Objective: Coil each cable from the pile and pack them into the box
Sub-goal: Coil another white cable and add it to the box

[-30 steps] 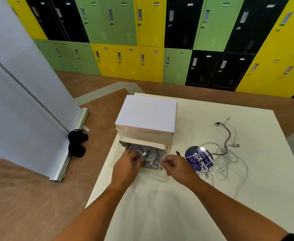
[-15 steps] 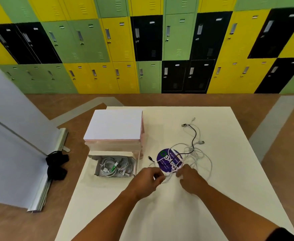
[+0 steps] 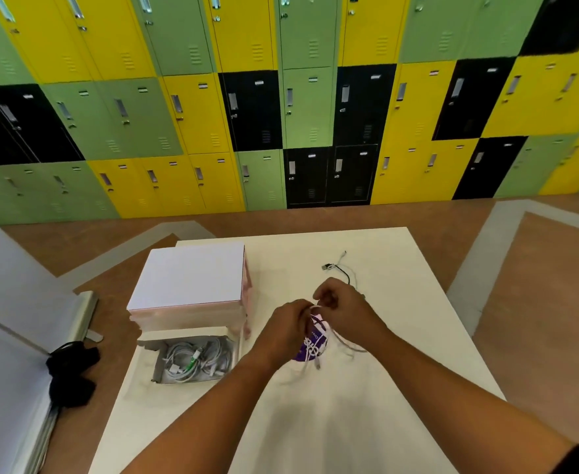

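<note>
I see a white table carrying an open cardboard box of coiled cables near its left edge, with its white lid raised behind it. Right of the box lies a purple disc, and farther back a black cable.

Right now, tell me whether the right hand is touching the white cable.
Touching. The head view shows the right hand pinching the white cable above the purple disc.

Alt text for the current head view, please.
The left hand and right hand pinch a white cable over a purple disc on a white table. Left of them, an open box holds coiled cables.
</note>
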The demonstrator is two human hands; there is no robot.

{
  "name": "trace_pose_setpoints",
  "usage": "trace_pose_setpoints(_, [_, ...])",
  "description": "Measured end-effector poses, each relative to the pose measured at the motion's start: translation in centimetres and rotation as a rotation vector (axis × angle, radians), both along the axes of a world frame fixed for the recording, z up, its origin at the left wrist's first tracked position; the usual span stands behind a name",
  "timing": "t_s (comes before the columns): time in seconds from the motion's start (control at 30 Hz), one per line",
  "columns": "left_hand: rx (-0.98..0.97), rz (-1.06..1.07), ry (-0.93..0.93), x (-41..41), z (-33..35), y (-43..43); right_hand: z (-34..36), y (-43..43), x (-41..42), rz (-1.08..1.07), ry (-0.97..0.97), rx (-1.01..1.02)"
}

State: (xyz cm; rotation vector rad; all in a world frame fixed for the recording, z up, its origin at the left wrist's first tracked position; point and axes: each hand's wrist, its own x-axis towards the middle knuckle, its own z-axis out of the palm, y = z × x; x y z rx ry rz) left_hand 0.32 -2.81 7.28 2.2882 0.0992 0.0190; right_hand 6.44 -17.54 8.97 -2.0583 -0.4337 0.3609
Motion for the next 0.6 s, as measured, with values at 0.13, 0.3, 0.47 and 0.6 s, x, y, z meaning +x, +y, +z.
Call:
trace_pose_setpoints(0.13, [-0.239,0.093,-0.073,2.3,2.7,0.5,2.4,-0.7,0.6,0.001,0.108,0.062])
trace_pose_setpoints(0.3, [-0.544,0.31,-0.096,3.5,6.1,1.1,4.3,-1.9,0.7,0.034,0.0,0.004])
trace_pose_setpoints(0.47, [-0.759,0.267,0.047,2.3,7.6,1.7,7.4,-2.6,2.2,-0.109,-0.182,0.086])
trace_pose_setpoints(0.6, [-0.839,-0.039,0.333,1.2,7.9,1.7,9.7,-2.0,3.2,-0.222,-0.305,0.174])
